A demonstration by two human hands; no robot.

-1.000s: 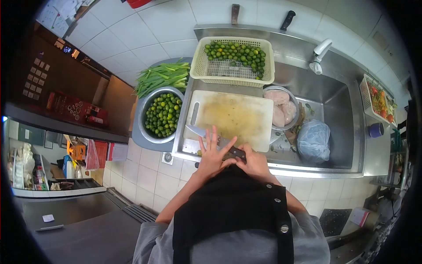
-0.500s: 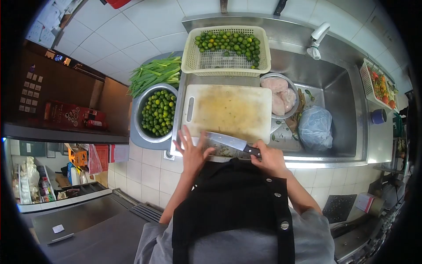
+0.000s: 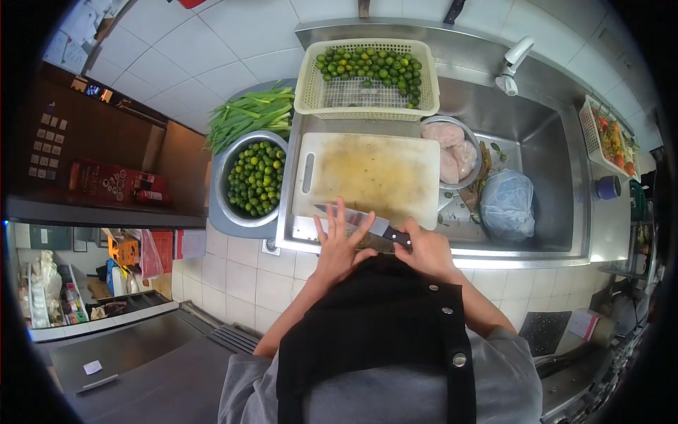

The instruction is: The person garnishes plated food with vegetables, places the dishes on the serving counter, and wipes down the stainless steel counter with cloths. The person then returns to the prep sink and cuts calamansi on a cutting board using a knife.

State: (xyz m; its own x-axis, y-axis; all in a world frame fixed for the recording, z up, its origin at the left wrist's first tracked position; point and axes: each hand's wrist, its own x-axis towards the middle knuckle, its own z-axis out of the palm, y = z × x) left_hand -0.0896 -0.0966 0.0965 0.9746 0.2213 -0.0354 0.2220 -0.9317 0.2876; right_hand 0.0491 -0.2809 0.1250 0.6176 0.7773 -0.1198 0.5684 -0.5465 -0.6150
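Note:
A kitchen knife [image 3: 379,225] is gripped by its dark handle in my right hand [image 3: 429,252], its blade pointing left along the near edge of the cutting board. My left hand [image 3: 341,244] is spread, fingers apart, overlapping the blade in this view and hiding part of it. Just beyond both hands lies the stained white cutting board [image 3: 369,177], with only small specks on it. Left of the board, small green citrus fruits [image 3: 256,177] fill a metal bowl [image 3: 221,185]. More of these fruits [image 3: 374,67] lie in a cream plastic basket [image 3: 367,113] behind the board.
Green leafy stalks [image 3: 248,116] lie behind the bowl. To the right, raw meat [image 3: 452,152] sits in a metal bowl [image 3: 472,185] by the sink [image 3: 551,159], which holds a tied plastic bag [image 3: 507,205]. A faucet [image 3: 513,65] rises behind. A vegetable basket [image 3: 590,138] stands far right.
My left hand has moved right, from beside the knife tip to over the blade. My right hand and the knife have shifted slightly left.

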